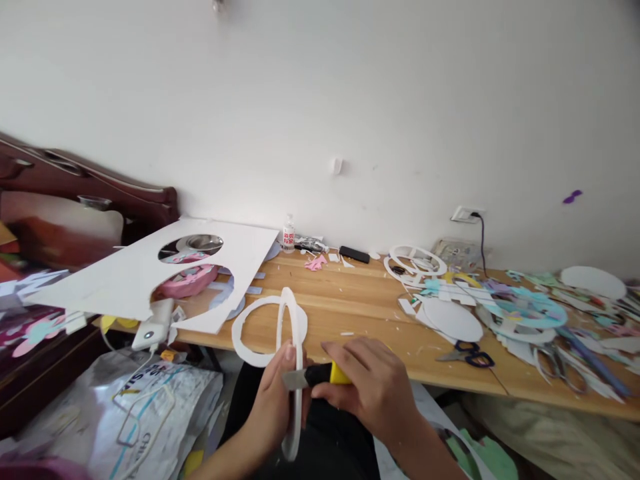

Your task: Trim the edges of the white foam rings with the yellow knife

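My left hand (pixel 273 400) grips a white foam ring (pixel 296 327) that stands on edge in front of me. My right hand (pixel 367 387) holds a yellow and black utility knife (pixel 320 375), with its blade against the ring near my left thumb. A second white ring (pixel 250 330) lies flat on the wooden table (pixel 350 313) just behind the held one. Both hands are over my lap, at the table's front edge.
A large white foam board (pixel 125 277) with round cut-outs covers the table's left end, over a pink shape (pixel 187 281). Blue-handled scissors (pixel 467 355), white discs and coloured paper scraps crowd the right side. A small bottle (pixel 289 235) stands by the wall. Bags lie on the floor at left.
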The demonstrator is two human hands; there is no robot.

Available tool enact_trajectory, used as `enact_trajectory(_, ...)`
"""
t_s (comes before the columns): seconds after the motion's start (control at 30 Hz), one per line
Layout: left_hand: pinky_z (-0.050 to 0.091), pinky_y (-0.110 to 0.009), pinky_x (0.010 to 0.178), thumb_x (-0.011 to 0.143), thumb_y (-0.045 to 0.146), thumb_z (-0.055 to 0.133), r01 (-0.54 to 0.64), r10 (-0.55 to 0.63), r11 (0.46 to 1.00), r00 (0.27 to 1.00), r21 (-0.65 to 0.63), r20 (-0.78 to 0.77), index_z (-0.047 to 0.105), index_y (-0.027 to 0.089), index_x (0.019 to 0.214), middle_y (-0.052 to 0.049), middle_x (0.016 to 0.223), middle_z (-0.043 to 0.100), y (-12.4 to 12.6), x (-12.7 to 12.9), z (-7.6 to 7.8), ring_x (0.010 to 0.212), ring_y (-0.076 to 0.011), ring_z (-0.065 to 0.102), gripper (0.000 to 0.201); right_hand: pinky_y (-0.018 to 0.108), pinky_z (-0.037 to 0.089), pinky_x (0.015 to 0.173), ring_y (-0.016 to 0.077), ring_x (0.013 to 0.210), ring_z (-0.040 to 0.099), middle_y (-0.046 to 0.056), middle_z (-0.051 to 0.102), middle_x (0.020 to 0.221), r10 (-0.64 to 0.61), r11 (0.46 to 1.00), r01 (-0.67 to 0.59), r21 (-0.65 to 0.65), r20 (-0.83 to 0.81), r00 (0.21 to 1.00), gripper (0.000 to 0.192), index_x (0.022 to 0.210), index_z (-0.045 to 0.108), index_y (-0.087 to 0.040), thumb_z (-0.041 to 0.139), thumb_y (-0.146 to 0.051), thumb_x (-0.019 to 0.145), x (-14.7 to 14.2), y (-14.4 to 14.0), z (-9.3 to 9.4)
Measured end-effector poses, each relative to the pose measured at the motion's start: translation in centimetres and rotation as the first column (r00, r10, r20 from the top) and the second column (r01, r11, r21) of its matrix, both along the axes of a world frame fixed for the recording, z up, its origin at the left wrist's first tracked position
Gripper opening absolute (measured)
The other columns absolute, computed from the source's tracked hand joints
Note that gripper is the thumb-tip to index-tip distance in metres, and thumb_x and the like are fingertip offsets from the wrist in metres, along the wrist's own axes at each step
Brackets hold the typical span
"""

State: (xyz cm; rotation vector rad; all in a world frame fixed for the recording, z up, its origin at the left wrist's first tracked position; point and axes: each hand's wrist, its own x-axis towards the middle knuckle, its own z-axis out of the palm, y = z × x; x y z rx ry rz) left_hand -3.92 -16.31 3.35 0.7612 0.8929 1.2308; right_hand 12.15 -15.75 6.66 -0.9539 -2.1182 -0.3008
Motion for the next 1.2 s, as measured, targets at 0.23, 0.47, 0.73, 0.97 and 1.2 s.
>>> enact_trajectory(0.23,0.017,-0.021,0.035,0.09,0.072,0.038,-0.049,0.057,0.998,0.98,0.048,-0.192,0.042,0.02,0.05,0.003,0.03,0.038,0.0,-0.1,0.5,0.029,-0.0067,0.028,0.065,0.03,0.038,0.068,0.0182,0.072,0.059,0.005,0.065,0.075,-0.035,0.999,0.035,-0.021,-0.01,0.999,0.05,0.107,0.068,-0.014,0.051,-0.059,0.093,0.8,-0.4,-0.5)
enact_trajectory(0.47,0.025,-0.02,0.039,0.085,0.073,0.048,-0.05,0.063,0.994,0.988,0.094,-0.143,0.044,0.019,0.061,0.006,0.045,0.042,0.0,-0.1,0.1,0.037,-0.0067,0.034,0.059,0.03,0.036,0.067,0.0179,0.068,0.058,0.004,0.064,0.071,-0.029,1.0,0.029,0.004,0.005,1.0,0.054,0.102,0.069,-0.015,0.047,-0.063,0.093,-0.1,-0.9,-0.3)
enact_trajectory(0.73,0.02,-0.02,0.036,0.085,0.073,0.047,0.041,-0.034,0.997,0.994,0.066,-0.1,0.044,0.02,0.059,0.007,0.037,0.037,-0.1,0.0,0.3,0.033,-0.0068,0.028,0.058,0.03,0.035,0.067,0.0177,0.067,0.057,0.004,0.063,0.07,-0.062,0.998,0.062,0.008,0.005,0.998,0.055,0.101,0.071,-0.013,0.045,-0.062,0.094,0.7,-0.6,-0.8)
enact_trajectory(0.97,0.022,-0.023,0.038,0.085,0.072,0.046,0.032,-0.015,0.992,0.991,0.123,-0.133,0.047,0.021,0.057,0.006,0.041,0.038,-0.2,0.0,-0.4,0.037,-0.0085,0.031,0.059,0.03,0.034,0.067,0.017,0.067,0.057,0.003,0.063,0.069,-0.067,0.997,0.066,0.027,0.036,0.997,0.052,0.103,0.07,-0.014,0.05,-0.061,0.093,0.6,-0.9,-0.7)
enact_trajectory(1.2,0.026,-0.026,0.042,0.084,0.071,0.05,0.018,0.007,0.992,0.98,0.127,-0.196,0.05,0.02,0.058,0.004,0.043,0.041,-0.1,-0.1,-0.3,0.04,-0.0103,0.034,0.057,0.03,0.034,0.067,0.0164,0.066,0.058,0.003,0.064,0.07,-0.087,0.996,0.085,0.021,0.073,0.994,0.053,0.105,0.07,-0.015,0.048,-0.061,0.094,0.8,-0.9,-0.8)
